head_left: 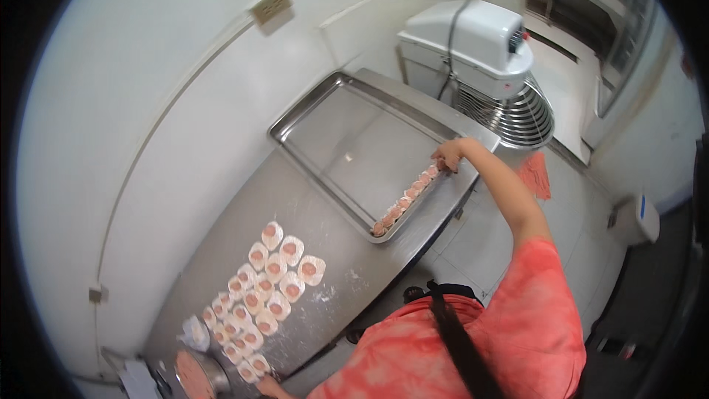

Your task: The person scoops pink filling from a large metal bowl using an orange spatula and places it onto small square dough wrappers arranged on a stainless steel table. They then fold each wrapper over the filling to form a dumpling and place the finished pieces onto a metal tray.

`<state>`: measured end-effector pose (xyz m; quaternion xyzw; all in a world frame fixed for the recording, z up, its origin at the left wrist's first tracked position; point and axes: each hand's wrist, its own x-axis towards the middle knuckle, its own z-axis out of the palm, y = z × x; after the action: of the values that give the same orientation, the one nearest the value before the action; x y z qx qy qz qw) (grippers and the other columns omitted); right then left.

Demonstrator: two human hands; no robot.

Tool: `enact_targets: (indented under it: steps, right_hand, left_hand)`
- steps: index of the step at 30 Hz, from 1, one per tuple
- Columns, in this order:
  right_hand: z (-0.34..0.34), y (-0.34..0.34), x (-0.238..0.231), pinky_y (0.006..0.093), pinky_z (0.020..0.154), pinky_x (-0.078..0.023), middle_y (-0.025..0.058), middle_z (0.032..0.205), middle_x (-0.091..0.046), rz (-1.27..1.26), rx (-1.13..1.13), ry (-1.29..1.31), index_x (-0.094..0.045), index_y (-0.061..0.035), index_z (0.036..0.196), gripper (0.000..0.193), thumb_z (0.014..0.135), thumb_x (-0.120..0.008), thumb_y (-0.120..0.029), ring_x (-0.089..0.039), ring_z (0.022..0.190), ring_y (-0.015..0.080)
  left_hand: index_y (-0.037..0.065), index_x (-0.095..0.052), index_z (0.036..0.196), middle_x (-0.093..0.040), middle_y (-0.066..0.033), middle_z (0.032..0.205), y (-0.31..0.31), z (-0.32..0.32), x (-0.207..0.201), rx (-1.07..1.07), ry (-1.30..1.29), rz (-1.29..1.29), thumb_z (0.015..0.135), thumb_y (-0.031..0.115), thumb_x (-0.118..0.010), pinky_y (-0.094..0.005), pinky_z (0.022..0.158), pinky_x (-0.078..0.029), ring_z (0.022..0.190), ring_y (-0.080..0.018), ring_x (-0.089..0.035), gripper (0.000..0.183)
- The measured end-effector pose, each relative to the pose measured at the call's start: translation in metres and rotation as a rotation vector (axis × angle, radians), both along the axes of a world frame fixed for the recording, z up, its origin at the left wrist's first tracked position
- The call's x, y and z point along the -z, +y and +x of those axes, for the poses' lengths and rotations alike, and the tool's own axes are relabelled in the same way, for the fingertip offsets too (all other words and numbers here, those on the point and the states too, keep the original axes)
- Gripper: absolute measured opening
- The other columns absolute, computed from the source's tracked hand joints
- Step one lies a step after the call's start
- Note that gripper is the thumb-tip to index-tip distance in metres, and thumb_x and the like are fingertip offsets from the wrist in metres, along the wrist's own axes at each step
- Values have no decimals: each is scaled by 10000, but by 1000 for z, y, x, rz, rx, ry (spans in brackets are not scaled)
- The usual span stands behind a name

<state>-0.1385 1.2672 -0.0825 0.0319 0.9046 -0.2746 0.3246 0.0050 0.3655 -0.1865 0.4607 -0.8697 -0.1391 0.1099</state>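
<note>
My right hand (450,154) reaches over the far right end of a large metal tray (347,199). Its fingers are closed around a small dumpling, partly hidden, at the end of a row of filled dumplings (406,199) along the tray's near side. Low in the picture, my left hand (272,387) rests by the nearest of several flat dough wrappers (275,267), each with a dab of pink filling. Too little of its fingers shows to tell their grip. A metal bowl (216,374) of pink filling stands left of that hand.
The steel table (221,251) runs along a white wall and bears smears of flour. A crumpled white plastic bag (194,334) lies beside the wrappers. Beyond the tray stands a white floor mixer (473,37) with a wire guard. A white bin (636,220) is on the tiled floor.
</note>
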Motion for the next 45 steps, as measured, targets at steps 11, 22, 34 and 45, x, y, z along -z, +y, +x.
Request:
enact_targets:
  steps: [11, 22, 34, 45]
  right_hand:
    - [9, 40, 25, 355, 921, -449, 171, 1166, -574, 153, -74, 115, -482, -40, 1260, 947, 366, -794, -22, -569, 1043, 306]
    - [32, -282, -49, 269, 762, -467, 36, 1000, -624, -754, 107, 325, -591, -46, 1138, 300, 841, -553, -68, -565, 881, 118]
    - [63, -414, 39, 257, 644, -515, 59, 829, -614, -1037, 569, -110, -580, 2, 934, 151, 877, -565, -136, -602, 710, 135]
    - [76, -402, 23, 287, 779, -497, 84, 996, -596, -1245, 559, 1, -552, 40, 1078, 272, 816, -480, 50, -588, 932, 176]
  left_hand:
    - [-27, -501, 1081, -545, -135, 1086, 57, -2, -43, -261, 1155, 1139, 850, 156, -490, -367, 881, -454, 1011, -238, -549, 295]
    - [-62, -394, 1217, -497, -180, 1243, 175, -24, -88, -37, 1149, 1727, 900, 156, -350, -401, 1002, -399, 1160, -270, -495, 388]
    - [12, -428, 1090, -522, -114, 1079, 358, -37, -57, 36, 724, 1659, 871, 147, -413, -373, 856, -481, 994, -220, -570, 257]
    - [29, -407, 1140, -526, -105, 1115, 360, -41, -66, 28, 697, 1735, 898, 118, -406, -330, 823, -503, 980, -216, -580, 258]
